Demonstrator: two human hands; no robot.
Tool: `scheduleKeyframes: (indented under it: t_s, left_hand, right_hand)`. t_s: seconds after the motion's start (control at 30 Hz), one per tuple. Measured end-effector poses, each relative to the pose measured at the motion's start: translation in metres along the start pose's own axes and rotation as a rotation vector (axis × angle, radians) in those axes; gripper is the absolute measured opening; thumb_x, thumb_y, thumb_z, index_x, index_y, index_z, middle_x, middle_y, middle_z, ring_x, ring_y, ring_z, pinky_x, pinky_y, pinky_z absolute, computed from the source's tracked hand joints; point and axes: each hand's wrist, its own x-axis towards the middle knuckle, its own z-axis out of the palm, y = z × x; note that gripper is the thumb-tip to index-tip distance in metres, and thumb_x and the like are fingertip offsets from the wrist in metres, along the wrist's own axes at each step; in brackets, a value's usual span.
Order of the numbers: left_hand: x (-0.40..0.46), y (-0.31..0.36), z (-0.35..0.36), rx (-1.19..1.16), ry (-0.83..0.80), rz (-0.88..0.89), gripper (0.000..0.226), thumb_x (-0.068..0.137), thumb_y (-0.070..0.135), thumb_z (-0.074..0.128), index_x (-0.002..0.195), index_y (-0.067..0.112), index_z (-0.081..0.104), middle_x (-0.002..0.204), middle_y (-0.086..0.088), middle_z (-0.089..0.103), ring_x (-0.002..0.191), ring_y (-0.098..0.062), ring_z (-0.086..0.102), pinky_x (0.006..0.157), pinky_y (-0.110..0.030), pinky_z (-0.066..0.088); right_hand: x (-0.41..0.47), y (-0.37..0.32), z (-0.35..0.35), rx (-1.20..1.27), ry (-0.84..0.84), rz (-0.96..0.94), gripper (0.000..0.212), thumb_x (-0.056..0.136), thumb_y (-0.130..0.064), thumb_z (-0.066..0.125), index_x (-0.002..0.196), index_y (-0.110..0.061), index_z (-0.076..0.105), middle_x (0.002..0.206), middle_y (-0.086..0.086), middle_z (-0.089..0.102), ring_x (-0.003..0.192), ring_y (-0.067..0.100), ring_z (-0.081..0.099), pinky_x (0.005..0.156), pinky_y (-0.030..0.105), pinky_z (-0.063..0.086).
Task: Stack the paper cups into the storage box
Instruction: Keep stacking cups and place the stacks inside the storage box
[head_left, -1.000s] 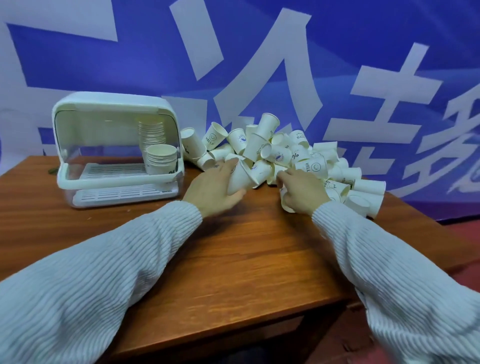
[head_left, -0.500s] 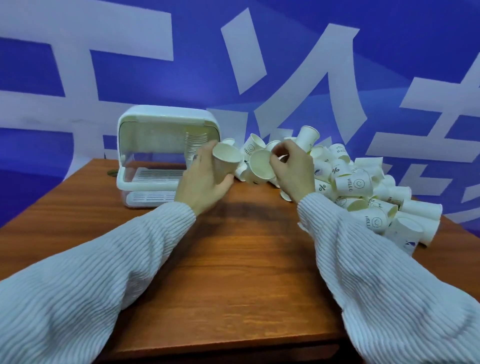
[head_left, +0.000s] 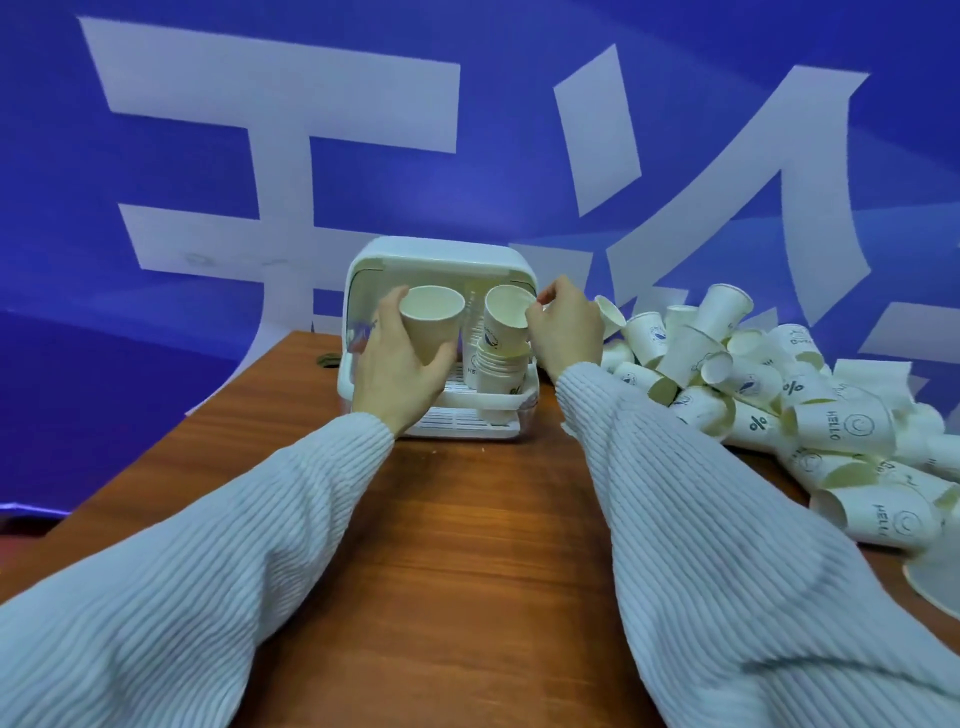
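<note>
Where hands (head_left: 400, 369) cover, storage box (head_left: 441, 260) interior

The box (head_left: 441, 270) stands open at the far side of the surface (head_left: 483, 545). In front of it the left hand (head_left: 400, 364) grips a cup (head_left: 432, 322); the right hand (head_left: 563, 332) pinches a second cup (head_left: 503, 319) above the stack (head_left: 498, 369) inside the box. A heap (head_left: 779, 395) of cups lies right of the box.

A storage box (head_left: 441, 260) is set at the table's (head_left: 467, 545) far edge, with a stack of cups (head_left: 501, 366) inside. A heap of cups (head_left: 779, 395) is spread to its right.
</note>
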Motion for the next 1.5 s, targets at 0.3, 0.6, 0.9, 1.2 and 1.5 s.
scheduleKeyframes:
  t_s: [0.3, 0.6, 0.9, 1.2, 1.5]
  left_hand:
    - [0.014, -0.001, 0.016, -0.077, -0.022, 0.013, 0.076, 0.086, 0.034, 0.077, 0.147, 0.026, 0.032, 0.13, 0.002, 0.057, 0.11, -0.017, 0.058, 0.079, -0.019, 0.046]
    - [0.044, 0.02, 0.052, -0.114, -0.106, 0.051, 0.075, 0.081, 0.036, 0.079, 0.141, 0.026, 0.036, 0.13, 0.0, 0.058, 0.117, -0.022, 0.057, 0.098, -0.045, 0.053]
    - [0.039, 0.0, 0.072, 0.342, -0.439, 0.105, 0.083, 0.091, 0.069, 0.038, 0.153, 0.014, 0.045, 0.161, -0.006, 0.041, 0.145, -0.031, 0.04, 0.117, -0.049, 0.036]
    - [0.034, 0.023, 0.074, 0.626, -0.449, 0.259, 0.067, 0.1, 0.063, 0.033, 0.154, 0.025, 0.041, 0.168, -0.004, 0.026, 0.157, -0.027, 0.011, 0.122, -0.053, 0.016]
    - [-0.078, 0.145, 0.164, 0.082, -0.52, 0.539, 0.054, 0.092, 0.047, 0.054, 0.138, 0.019, 0.057, 0.147, -0.009, 0.049, 0.133, -0.032, 0.048, 0.107, -0.051, 0.043]
  right_hand:
    - [-0.001, 0.014, 0.025, -0.223, -0.209, 0.041, 0.008, 0.083, -0.014, 0.059, 0.08, -0.021, 0.058, 0.105, 0.012, 0.062, 0.092, 0.036, 0.061, 0.084, 0.04, 0.052]
    - [-0.001, 0.03, 0.026, 0.073, -0.276, 0.152, 0.019, 0.096, -0.025, 0.045, 0.085, -0.028, 0.061, 0.098, 0.001, 0.071, 0.093, 0.025, 0.065, 0.086, 0.038, 0.05]
    - [-0.012, 0.059, 0.021, 0.291, -0.317, 0.237, 0.026, 0.092, -0.02, 0.039, 0.092, -0.033, 0.062, 0.072, -0.001, 0.072, 0.076, 0.021, 0.068, 0.091, 0.054, 0.058]
    - [-0.028, 0.086, -0.044, 0.26, -0.21, 0.236, 0.018, 0.096, -0.024, 0.05, 0.108, -0.029, 0.061, 0.082, -0.001, 0.071, 0.072, 0.017, 0.066, 0.071, 0.037, 0.053]
    - [-0.085, 0.153, -0.184, -0.009, -0.1, 0.207, 0.012, 0.092, -0.024, 0.059, 0.094, -0.028, 0.07, 0.078, -0.006, 0.069, 0.073, 0.014, 0.066, 0.072, 0.035, 0.054]
